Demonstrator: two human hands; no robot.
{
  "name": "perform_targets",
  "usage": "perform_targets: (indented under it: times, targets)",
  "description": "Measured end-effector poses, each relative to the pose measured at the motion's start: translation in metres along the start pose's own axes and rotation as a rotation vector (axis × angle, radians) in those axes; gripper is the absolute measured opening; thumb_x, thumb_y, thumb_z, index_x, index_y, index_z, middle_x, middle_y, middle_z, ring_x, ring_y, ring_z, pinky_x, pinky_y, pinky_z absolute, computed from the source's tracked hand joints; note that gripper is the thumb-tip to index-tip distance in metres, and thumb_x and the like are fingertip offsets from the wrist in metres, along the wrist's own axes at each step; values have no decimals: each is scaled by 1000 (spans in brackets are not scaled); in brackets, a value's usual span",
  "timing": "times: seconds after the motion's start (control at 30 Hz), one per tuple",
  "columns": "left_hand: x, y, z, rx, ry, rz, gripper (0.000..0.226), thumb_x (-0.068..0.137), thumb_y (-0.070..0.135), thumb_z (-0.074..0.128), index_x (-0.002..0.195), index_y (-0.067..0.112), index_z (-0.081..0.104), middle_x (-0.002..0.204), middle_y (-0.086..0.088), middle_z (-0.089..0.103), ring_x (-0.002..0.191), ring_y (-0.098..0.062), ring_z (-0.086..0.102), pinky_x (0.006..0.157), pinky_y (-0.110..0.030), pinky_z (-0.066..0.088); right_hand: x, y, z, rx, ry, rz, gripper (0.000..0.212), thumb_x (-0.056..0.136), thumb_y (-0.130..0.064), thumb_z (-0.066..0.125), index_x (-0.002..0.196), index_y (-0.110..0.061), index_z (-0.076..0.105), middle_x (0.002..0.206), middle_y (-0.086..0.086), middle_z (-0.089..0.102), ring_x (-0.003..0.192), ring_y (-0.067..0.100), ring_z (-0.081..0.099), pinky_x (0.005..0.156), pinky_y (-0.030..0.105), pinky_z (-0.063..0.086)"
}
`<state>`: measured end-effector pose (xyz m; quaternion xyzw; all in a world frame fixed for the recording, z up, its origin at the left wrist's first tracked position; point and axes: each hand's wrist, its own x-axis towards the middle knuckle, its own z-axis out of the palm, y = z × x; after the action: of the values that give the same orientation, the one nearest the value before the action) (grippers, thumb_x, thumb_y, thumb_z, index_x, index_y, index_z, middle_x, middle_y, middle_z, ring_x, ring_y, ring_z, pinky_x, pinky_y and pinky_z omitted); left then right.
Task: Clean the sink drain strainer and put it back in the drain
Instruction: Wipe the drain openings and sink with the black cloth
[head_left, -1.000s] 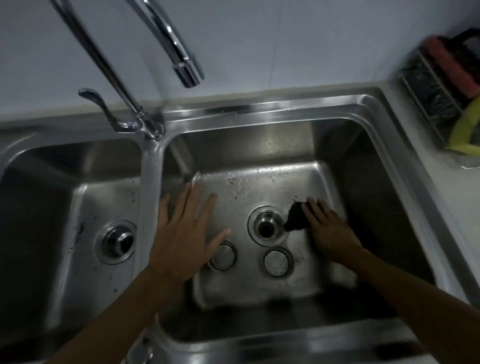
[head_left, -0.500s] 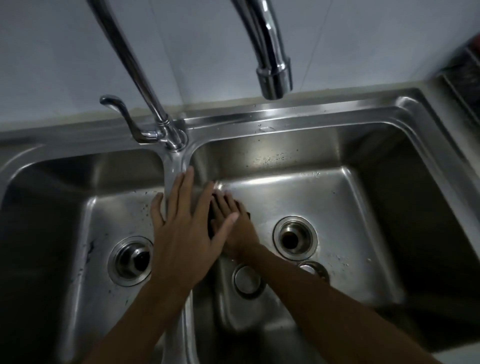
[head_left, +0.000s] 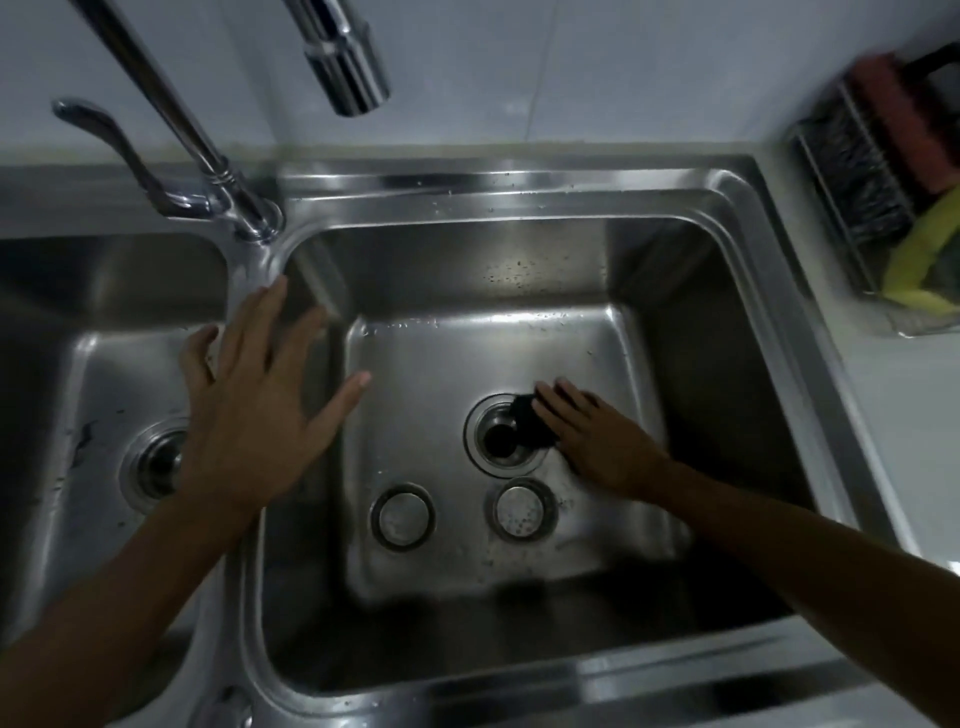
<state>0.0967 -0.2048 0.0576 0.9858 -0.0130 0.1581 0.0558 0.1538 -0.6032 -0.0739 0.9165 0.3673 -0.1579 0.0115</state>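
Note:
In the right basin, the open drain (head_left: 500, 435) shows a dark hole. My right hand (head_left: 597, 431) presses a black scrubbing pad (head_left: 530, 426) flat against the drain's right rim. Two round metal pieces lie on the basin floor in front of the drain: a strainer (head_left: 521, 509) with small holes and a plain stopper (head_left: 403, 516) to its left. My left hand (head_left: 254, 400) hovers open, fingers spread, over the divider between the two basins, touching nothing that I can see.
The steel double sink (head_left: 519, 182) has a second drain (head_left: 156, 462) in the left basin. The faucet spout (head_left: 345, 67) hangs over the right basin, its lever (head_left: 114, 140) at the back left. A wire rack (head_left: 872, 197) with sponges stands on the counter at right.
My right hand slid the black pad from the basin's left side, next to my left hand, back to the drain's right rim. My left hand stayed over the divider.

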Motion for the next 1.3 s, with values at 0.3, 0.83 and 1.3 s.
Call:
perform_targets:
  times: [0.3,0.83,1.3]
  targets:
    - [2,10,-12,-34,-21,-54,78,93,71,43,144,13,53,163,-11,36,151,-26,33,117,-56,20,-55,-41,26,-103,6,-352,66,102,-36,51,159,-12,29,166,12,29,153,33,28,121,48,33]
    - [4,10,-17,-37,-112,-78,85,89,74,43,147,13,51,164,-11,34,153,-24,29,119,-57,19,-19,-24,20,-137,-84,-806,60,108,-34,38,163,-17,19,172,4,10,159,25,7,126,46,22]
    - [6,8,-11,-14,-169,-39,82,93,75,37,150,18,46,170,-6,25,158,-21,16,121,-63,17,140,-50,-22,-9,171,-149,60,108,-33,32,161,-9,18,169,16,17,157,33,13,126,53,22]
